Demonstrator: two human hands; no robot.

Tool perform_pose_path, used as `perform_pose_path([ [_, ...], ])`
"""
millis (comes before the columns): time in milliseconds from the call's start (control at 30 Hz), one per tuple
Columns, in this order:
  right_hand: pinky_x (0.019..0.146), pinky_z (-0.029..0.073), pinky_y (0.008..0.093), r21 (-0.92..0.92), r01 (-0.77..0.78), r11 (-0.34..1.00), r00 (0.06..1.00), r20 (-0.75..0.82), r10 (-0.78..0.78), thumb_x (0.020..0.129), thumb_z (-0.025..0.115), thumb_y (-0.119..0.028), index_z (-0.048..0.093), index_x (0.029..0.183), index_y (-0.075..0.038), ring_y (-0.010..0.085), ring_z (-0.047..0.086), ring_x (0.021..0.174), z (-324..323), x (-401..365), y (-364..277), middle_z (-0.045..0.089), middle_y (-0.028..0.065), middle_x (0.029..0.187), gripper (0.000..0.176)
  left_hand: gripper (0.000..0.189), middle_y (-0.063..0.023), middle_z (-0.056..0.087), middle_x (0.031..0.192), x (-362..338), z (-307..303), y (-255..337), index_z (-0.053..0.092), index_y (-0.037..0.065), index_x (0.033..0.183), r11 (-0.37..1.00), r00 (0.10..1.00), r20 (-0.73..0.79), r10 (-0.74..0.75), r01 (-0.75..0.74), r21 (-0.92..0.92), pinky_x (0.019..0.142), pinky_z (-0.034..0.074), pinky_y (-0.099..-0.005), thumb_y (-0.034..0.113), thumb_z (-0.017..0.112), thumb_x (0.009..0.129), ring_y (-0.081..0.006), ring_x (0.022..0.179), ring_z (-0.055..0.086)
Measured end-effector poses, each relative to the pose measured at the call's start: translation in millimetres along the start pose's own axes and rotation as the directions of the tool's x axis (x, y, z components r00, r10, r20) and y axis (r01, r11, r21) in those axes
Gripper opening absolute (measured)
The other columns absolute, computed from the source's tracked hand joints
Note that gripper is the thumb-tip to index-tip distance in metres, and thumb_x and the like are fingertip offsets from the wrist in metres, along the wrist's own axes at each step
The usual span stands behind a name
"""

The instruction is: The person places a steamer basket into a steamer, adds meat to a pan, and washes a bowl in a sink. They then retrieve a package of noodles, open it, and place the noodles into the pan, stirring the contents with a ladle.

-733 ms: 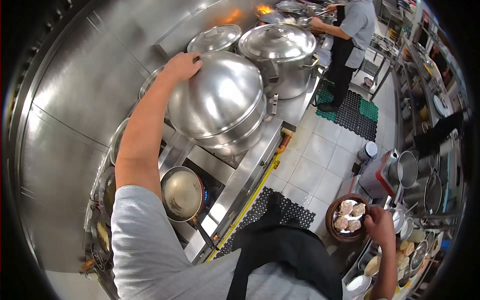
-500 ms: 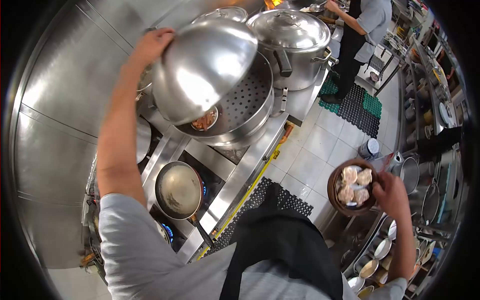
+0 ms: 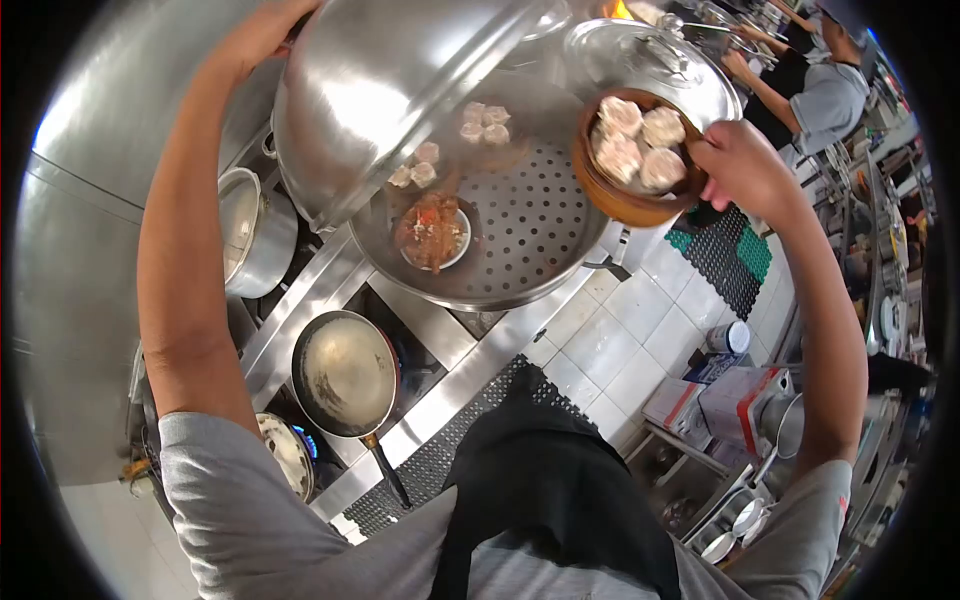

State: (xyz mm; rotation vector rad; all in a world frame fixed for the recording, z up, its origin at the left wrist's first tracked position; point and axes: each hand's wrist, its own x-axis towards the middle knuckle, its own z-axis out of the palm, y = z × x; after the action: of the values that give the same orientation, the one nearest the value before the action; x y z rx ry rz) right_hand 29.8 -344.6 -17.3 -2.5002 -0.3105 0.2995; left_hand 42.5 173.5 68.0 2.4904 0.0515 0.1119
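My left hand grips the edge of a large domed metal lid, which is tilted up over the left part of a wide steamer pot. On the perforated steamer tray stand a white bowl of reddish food and two groups of dumplings, hazy in steam. My right hand is closed on the rim of a round wooden steamer basket with several dumplings in it, held above the right side of the steamer.
A frying pan with pale liquid sits on the stove, near a lit burner. A lidded pot stands at the left and a large lidded pot behind the basket. Co-workers stand at the upper right; metal tins are below.
The lid has risen and tipped back, showing more of the steamer and the dumplings inside. My right hand has brought the basket from the lower right up to the steamer.
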Motion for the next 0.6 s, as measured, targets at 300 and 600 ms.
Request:
perform_pose_path([
  [300,0.051,0.057,0.0327,0.054,-0.044,0.998,0.987,0.154,0.035,0.090,0.056,-0.019,0.066,0.080,0.013,0.0229,0.070,0.056,73.8,108.4,-54.2,0.070,0.0182,0.070,0.034,0.055,-0.0129,0.055,0.147,-12.5,-0.7,17.2,0.056,0.011,0.145,0.991,0.989,-0.110,-0.095,0.104,0.080,0.111,0.041,-0.0409,0.047,0.041,0.107,-0.0274,0.130,0.054],
  [600,0.049,0.058,0.0333,0.020,-0.020,1.000,0.968,0.250,0.014,0.089,0.056,-0.020,0.067,0.080,0.011,0.0211,0.069,0.054,121.1,157.7,-70.0,0.070,0.0162,0.068,0.034,0.056,-0.0162,0.053,0.149,-29.0,-6.0,18.0,0.057,0.006,0.143,0.995,0.995,-0.090,0.039,-0.030,0.100,0.116,0.035,-0.0409,0.046,0.039,0.107,-0.0289,0.134,0.051],
])
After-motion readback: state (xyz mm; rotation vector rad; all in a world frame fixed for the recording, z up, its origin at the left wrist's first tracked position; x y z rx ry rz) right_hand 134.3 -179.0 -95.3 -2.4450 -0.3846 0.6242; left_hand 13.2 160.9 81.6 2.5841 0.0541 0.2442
